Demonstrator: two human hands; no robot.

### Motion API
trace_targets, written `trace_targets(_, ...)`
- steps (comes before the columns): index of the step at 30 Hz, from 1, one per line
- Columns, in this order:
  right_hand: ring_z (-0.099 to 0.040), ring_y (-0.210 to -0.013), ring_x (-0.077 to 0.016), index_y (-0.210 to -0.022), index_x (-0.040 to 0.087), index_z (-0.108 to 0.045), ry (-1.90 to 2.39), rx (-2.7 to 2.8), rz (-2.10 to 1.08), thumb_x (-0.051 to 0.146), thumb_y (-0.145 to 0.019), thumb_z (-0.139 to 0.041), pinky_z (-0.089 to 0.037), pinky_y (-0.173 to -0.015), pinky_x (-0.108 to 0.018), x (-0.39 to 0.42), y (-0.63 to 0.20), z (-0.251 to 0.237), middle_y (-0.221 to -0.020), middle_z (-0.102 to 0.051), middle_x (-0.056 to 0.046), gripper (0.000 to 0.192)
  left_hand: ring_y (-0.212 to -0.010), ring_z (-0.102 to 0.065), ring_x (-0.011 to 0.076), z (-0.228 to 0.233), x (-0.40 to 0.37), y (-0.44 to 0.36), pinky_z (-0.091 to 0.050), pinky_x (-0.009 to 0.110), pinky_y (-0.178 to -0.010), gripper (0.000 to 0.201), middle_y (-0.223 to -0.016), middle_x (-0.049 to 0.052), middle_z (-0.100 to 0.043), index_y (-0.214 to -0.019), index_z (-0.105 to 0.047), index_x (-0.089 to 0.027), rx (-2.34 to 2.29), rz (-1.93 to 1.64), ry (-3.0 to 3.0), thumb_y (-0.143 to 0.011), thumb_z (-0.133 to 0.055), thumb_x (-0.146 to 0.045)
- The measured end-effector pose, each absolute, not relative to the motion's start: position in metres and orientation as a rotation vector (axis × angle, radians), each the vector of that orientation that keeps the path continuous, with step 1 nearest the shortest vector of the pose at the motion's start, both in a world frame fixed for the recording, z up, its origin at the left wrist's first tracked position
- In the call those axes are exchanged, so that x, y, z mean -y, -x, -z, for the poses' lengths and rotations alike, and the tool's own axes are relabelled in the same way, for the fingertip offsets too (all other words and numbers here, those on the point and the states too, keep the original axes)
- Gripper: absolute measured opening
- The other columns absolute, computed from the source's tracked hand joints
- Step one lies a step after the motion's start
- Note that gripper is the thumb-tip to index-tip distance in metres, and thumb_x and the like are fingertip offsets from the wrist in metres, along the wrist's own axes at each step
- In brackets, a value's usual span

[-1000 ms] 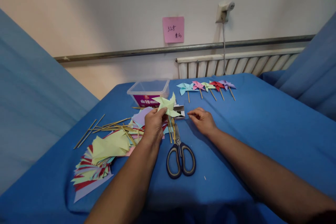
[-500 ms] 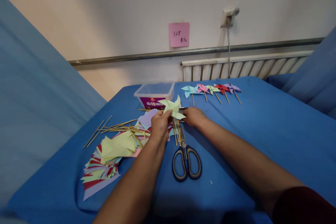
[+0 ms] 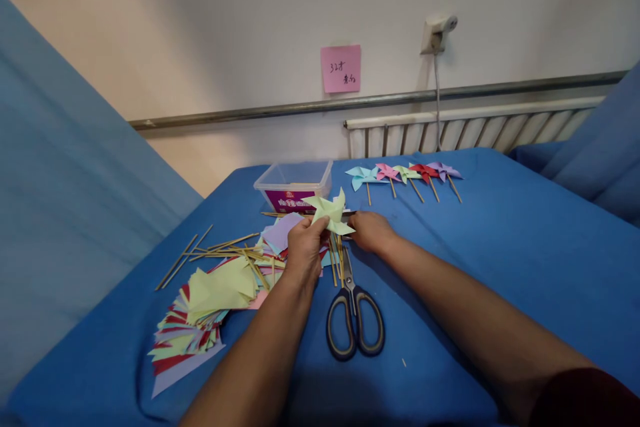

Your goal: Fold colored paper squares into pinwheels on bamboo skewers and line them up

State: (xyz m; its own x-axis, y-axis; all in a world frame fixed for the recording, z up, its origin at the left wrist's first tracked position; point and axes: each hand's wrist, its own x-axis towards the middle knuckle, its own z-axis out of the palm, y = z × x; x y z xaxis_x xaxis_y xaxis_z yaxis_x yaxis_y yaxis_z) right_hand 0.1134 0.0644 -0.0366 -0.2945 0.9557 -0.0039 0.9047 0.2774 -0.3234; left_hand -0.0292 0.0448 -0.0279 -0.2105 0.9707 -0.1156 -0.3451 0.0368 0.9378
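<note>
My left hand (image 3: 306, 240) is closed on a pale green paper pinwheel (image 3: 327, 211), with the thumb pressed on its lower left. Right beside it, my right hand (image 3: 371, 231) is curled at the pinwheel's right edge. A dark, narrow thing lies at its fingertips, largely hidden behind the paper, and I cannot make out what it is. Below both hands lie black-handled scissors (image 3: 356, 320), blades pointing away from me. Several thin wooden sticks (image 3: 335, 260) lie beside the blades, partly under my left hand.
A clear plastic box (image 3: 295, 180) with a purple label stands behind the hands. Fanned coloured paper (image 3: 220, 290) and loose sticks (image 3: 225, 248) spread at left. Several finished pinwheels (image 3: 403, 175) lie in a row at the back right. The blue cloth (image 3: 480, 267) covers the table.
Both hands keep nearly the same pose around the green pinwheel. The whole scene sits slightly lower in the view, and the pinwheel is turned a little.
</note>
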Motion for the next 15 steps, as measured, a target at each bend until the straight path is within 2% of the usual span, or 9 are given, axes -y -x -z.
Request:
trace_targets(9, -0.065, -0.103, -0.0274, -0.112, 0.014, -0.066, 1.749, 2.367, -0.278, 0.025, -0.09, -0.051, -0.047, -0.084, -0.033, -0.0622, -0.1134, 0.0435, -0.116, -0.067, -0.017, 0.029, -0.051, -0.058, 0.0122, 0.0315, -0.0463, 0.0306, -0.044, 0.024, -0.053, 0.031, -0.062, 0.002, -0.066, -0.076, -0.066, -0.011, -1.155, -1.44, -0.792, -0.052, -0.079, -0.027)
trace_targets(15, -0.066, -0.101, -0.0265, -0.105, 0.022, -0.071, 1.681, 2.299, -0.369, 0.039, -0.087, -0.058, -0.047, -0.08, -0.03, -0.0638, -0.1141, 0.044, -0.108, -0.072, -0.011, 0.028, -0.053, -0.06, 0.0127, 0.0297, -0.0451, 0.0293, -0.047, 0.025, -0.056, 0.029, -0.064, 0.002, -0.067, -0.074, -0.066, -0.012, -1.149, -1.457, -0.783, -0.052, -0.079, -0.026)
